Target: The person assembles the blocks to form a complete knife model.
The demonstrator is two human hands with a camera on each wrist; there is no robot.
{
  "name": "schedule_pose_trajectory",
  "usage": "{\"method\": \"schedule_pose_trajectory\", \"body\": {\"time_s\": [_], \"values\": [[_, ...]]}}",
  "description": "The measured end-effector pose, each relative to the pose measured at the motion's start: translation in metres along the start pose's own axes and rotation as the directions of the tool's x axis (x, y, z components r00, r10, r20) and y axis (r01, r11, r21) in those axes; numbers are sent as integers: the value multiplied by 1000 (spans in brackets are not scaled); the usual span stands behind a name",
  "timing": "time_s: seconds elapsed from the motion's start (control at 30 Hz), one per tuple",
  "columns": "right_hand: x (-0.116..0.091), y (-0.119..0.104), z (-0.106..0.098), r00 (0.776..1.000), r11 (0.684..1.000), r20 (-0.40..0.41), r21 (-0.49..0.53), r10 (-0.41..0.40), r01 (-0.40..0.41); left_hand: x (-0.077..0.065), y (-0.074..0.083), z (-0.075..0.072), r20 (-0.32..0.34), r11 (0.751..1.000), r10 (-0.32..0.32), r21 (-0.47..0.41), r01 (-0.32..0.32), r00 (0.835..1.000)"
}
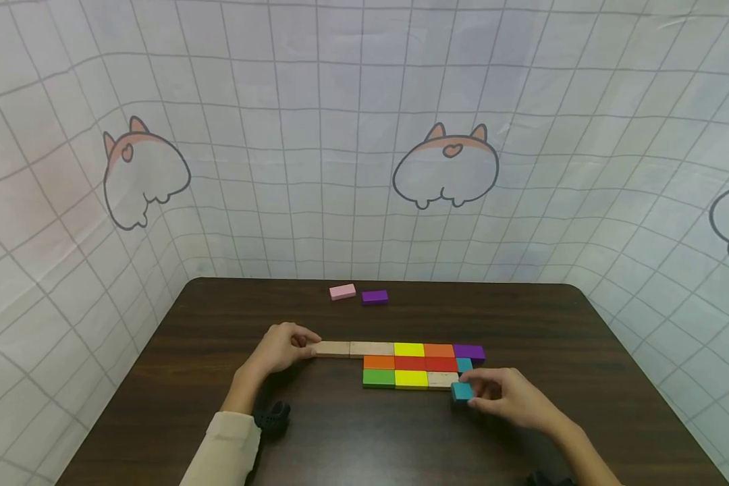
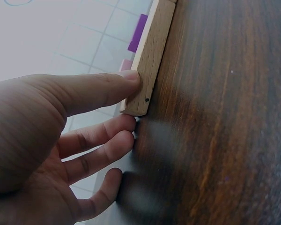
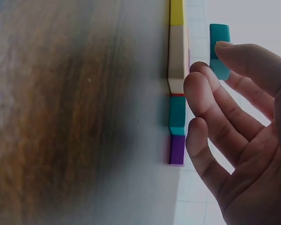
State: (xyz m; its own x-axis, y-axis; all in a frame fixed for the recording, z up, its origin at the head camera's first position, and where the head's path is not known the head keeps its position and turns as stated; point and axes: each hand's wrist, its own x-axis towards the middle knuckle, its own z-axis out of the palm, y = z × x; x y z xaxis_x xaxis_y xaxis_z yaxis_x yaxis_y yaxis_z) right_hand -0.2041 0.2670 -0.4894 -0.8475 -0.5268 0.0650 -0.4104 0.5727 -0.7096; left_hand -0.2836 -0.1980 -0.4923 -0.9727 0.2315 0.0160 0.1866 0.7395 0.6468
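Note:
Thumb and fingers of my left hand [image 1: 282, 347] pinch the outer end of a plain wooden block [image 1: 332, 349]; the left wrist view shows the thumb against it. It lies at the left end of the far row of flat blocks, beside another plain wooden block [image 1: 372, 349]. My right hand [image 1: 510, 397] holds a small teal block [image 3: 219, 51] between thumb and fingertips, raised off the table near the right end of the near row. That row has a green block [image 1: 379, 379], a yellow block [image 1: 410, 380] and a plain wooden block [image 1: 442, 380].
Another teal block [image 1: 464, 364] ends the middle row, after an orange block [image 1: 379, 363] and two red ones. A purple block [image 1: 469, 352] ends the far row. Pink [image 1: 343, 291] and purple [image 1: 374, 297] blocks lie loose near the table's back edge, before a grid-patterned curtain [image 1: 364, 169].

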Motion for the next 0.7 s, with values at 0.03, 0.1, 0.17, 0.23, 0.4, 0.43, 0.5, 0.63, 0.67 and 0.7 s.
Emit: {"method": "schedule_pose_trajectory", "body": {"time_s": [0.03, 0.1, 0.17, 0.23, 0.4, 0.43, 0.5, 0.63, 0.67, 0.7], "values": [[0, 0, 1, 1000, 1000, 2, -1, 0, 0, 0, 0, 0, 1, 1000, 0, -2, 0, 1000], [1, 0, 2, 1000, 1000, 7, 3, 6, -6, 0, -1, 0, 2, 1000, -1, -3, 1, 1000], [1, 0, 3, 1000, 1000, 14, 9, 11, -11, 0, -1, 0, 2, 1000, -3, -3, 3, 1000], [1, 0, 4, 1000, 1000, 21, 15, 13, -14, 0, -1, 0, 2, 1000, -5, -6, 5, 1000], [2, -1, 6, 999, 1000, 31, 19, 15, -16, 1, -1, 0, 0, 1000, -4, -2, 4, 1000], [2, -2, 6, 999, 1000, 32, 17, 17, -18, 1, -1, 0, 0, 1000, -3, -1, 3, 1000], [3, -1, 7, 999, 1000, 34, 10, 20, -20, 1, -1, 0, 0, 1000, -1, 1, 1, 1000], [4, 0, 9, 999, 1000, 38, -6, 13, -12, 1, -1, 0, 2, 1000, -3, -4, 3, 1000], [5, 0, 9, 999, 1000, 39, -11, 10, -10, 0, -1, 0, 2, 1000, -3, -6, 3, 1000], [5, -1, 10, 999, 1000, 41, -16, 8, -8, 0, -2, 0, 3, 1000, -2, -8, 2, 1000]]}}
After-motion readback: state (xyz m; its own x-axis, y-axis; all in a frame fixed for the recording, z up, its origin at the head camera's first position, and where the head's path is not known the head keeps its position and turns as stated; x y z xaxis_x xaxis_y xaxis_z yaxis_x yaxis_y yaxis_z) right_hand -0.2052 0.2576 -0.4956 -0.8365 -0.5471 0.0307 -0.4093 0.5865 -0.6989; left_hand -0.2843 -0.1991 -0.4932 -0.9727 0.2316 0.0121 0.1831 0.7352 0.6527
